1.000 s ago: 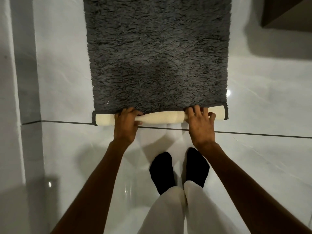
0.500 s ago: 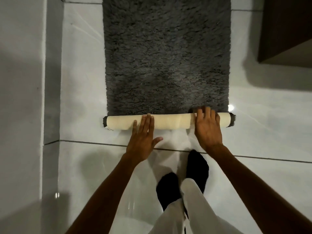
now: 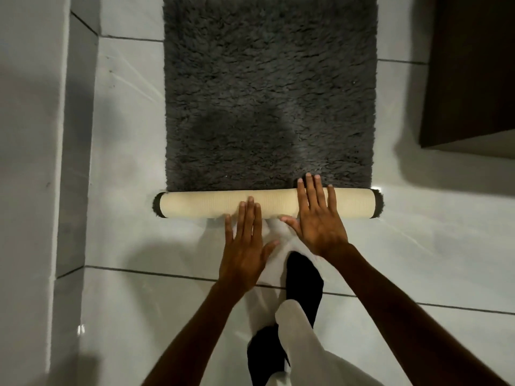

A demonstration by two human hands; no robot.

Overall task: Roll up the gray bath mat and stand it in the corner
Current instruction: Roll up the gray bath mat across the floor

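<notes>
mat partly rolled, both hands flat on the roll

the gray mat (image 3: pixel 269 93) lies on white floor tiles (image 3: pixel 418 246), its near edge wound into a cream-backed roll (image 3: pixel 200 204). the left hand (image 3: pixel 245 246) lays splayed fingertips on the roll's middle; the right hand (image 3: pixel 317 218) lies flat across it, fingers reaching the pile. black socks (image 3: pixel 303 277) stand below. a dark cabinet (image 3: pixel 471 68) sits at right.

No text, label, brand, number or sign can be read anywhere here (not on the bath mat (image 3: pixel 269 90), its cream backing, or the floor tiles (image 3: pixel 418 246)).
</notes>
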